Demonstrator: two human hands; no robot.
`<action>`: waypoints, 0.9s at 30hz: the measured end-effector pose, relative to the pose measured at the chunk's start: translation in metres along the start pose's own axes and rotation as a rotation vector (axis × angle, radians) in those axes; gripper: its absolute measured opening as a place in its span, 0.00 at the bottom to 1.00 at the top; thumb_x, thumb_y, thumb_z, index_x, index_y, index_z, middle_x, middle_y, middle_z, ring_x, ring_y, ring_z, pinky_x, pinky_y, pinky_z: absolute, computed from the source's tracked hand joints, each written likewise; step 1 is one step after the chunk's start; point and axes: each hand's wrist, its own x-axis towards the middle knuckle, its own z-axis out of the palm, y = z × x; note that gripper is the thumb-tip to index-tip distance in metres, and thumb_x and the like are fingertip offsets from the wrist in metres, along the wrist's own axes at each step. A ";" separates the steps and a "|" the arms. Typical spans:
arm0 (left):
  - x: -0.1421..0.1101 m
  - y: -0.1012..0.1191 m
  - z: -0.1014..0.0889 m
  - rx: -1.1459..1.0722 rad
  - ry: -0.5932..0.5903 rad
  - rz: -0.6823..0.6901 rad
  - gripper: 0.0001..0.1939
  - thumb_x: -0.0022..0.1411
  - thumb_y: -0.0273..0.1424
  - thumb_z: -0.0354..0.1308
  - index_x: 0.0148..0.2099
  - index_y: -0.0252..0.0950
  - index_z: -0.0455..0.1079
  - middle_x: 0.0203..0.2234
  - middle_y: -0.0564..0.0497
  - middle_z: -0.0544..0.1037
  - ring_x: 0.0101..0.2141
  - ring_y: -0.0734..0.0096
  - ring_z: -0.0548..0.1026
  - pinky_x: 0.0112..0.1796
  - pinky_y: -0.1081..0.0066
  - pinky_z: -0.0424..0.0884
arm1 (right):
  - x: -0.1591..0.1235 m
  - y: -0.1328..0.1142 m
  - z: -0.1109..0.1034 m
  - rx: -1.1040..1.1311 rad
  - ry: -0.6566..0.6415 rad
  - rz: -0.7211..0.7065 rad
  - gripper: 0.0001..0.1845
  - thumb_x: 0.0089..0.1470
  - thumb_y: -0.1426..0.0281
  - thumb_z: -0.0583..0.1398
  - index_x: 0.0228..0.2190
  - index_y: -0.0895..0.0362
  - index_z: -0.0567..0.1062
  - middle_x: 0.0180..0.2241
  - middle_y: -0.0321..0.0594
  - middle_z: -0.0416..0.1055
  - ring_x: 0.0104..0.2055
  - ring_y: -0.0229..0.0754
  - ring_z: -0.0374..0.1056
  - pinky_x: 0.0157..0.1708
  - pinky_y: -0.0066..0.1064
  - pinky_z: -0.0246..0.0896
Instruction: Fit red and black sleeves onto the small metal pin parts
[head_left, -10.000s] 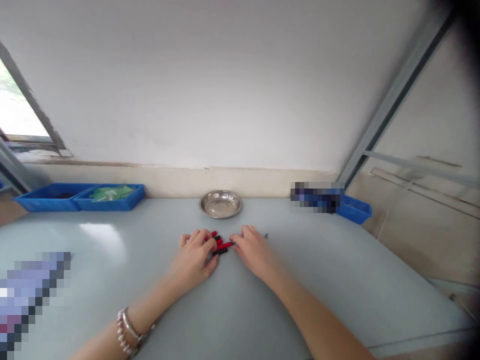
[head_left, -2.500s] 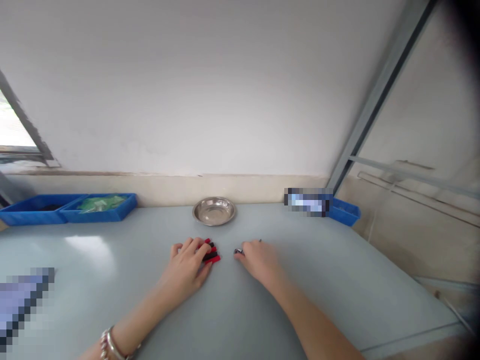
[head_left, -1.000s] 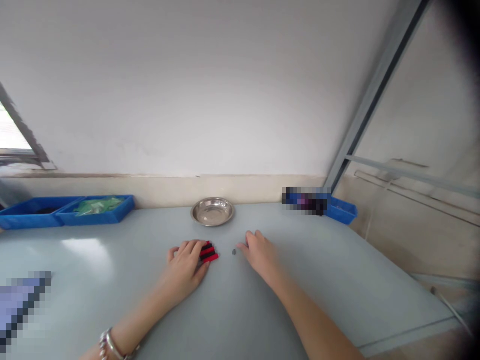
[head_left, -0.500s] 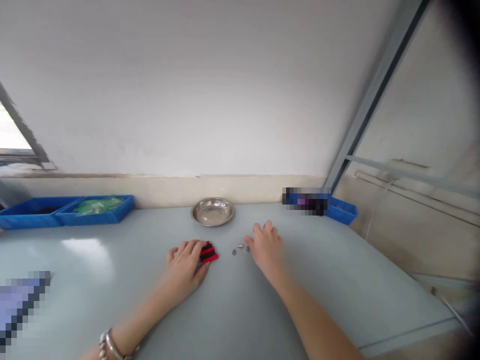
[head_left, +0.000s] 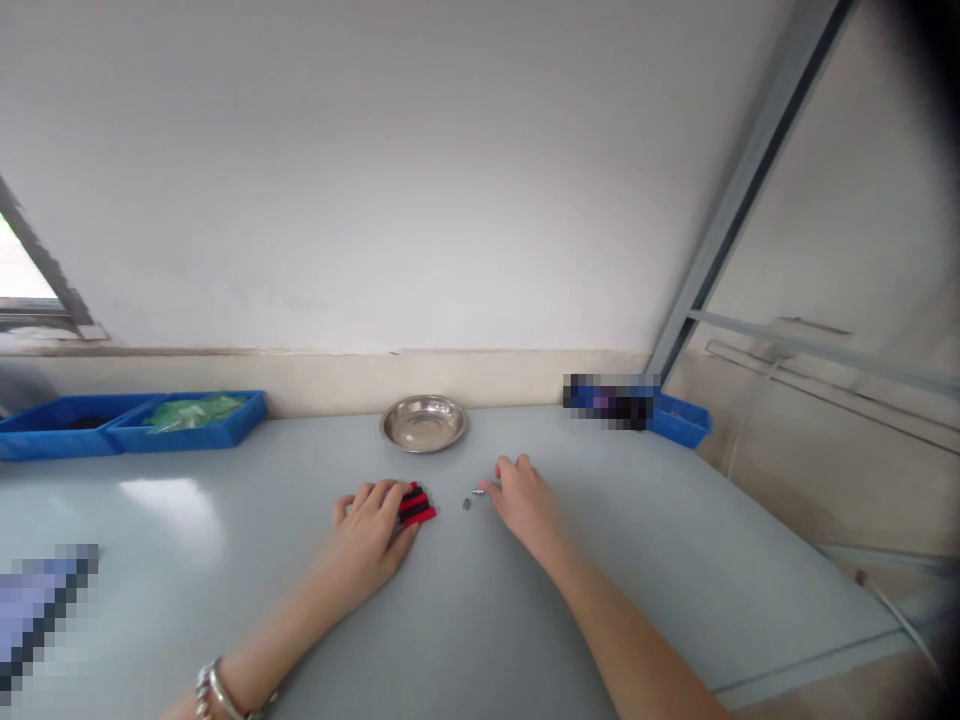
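My left hand is closed round a side-by-side row of red and black sticks lying on the table. Their right ends stick out between its thumb and fingers. Just right of them lie a small silvery metal piece and a small dark grey piece. My right hand rests low over the table beside these pieces, its thumb tip at the metal piece and its bent fingers apart from the thumb. Whatever lies under its palm is hidden.
A shallow steel bowl stands by the wall. Blue trays sit at the back left, one holding green plastic bags. Another blue bin stands at the back right beside a blurred-out patch. A metal frame post rises there.
My right hand has shifted slightly left and towards me, its fingers drawn in. A second small dark piece near its thumb is no longer visible. The left hand keeps its place.
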 end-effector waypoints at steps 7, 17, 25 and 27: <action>0.000 0.000 0.000 0.008 0.007 0.003 0.16 0.59 0.35 0.45 0.49 0.39 0.59 0.44 0.45 0.69 0.43 0.59 0.65 0.40 0.59 0.56 | 0.000 0.000 0.002 0.071 -0.030 -0.060 0.12 0.54 0.62 0.51 0.34 0.57 0.68 0.36 0.44 0.65 0.35 0.41 0.65 0.31 0.28 0.55; 0.000 -0.002 0.004 0.012 0.006 0.003 0.16 0.58 0.35 0.45 0.49 0.39 0.58 0.44 0.46 0.68 0.43 0.59 0.64 0.40 0.58 0.56 | 0.001 -0.002 -0.001 0.130 -0.007 -0.014 0.12 0.53 0.61 0.52 0.34 0.57 0.68 0.37 0.45 0.63 0.33 0.42 0.65 0.28 0.29 0.53; -0.001 -0.002 0.003 0.017 0.007 0.003 0.16 0.59 0.35 0.45 0.49 0.38 0.58 0.44 0.45 0.68 0.43 0.59 0.64 0.41 0.58 0.55 | 0.008 0.004 0.006 0.155 0.022 -0.034 0.13 0.53 0.61 0.51 0.33 0.58 0.68 0.35 0.46 0.64 0.38 0.45 0.62 0.33 0.30 0.54; -0.001 -0.002 0.004 0.017 0.020 0.007 0.16 0.59 0.34 0.45 0.49 0.38 0.58 0.44 0.45 0.68 0.43 0.59 0.64 0.40 0.58 0.55 | 0.009 0.004 0.009 0.208 -0.002 -0.063 0.12 0.53 0.62 0.52 0.31 0.58 0.68 0.34 0.45 0.64 0.36 0.42 0.63 0.33 0.29 0.54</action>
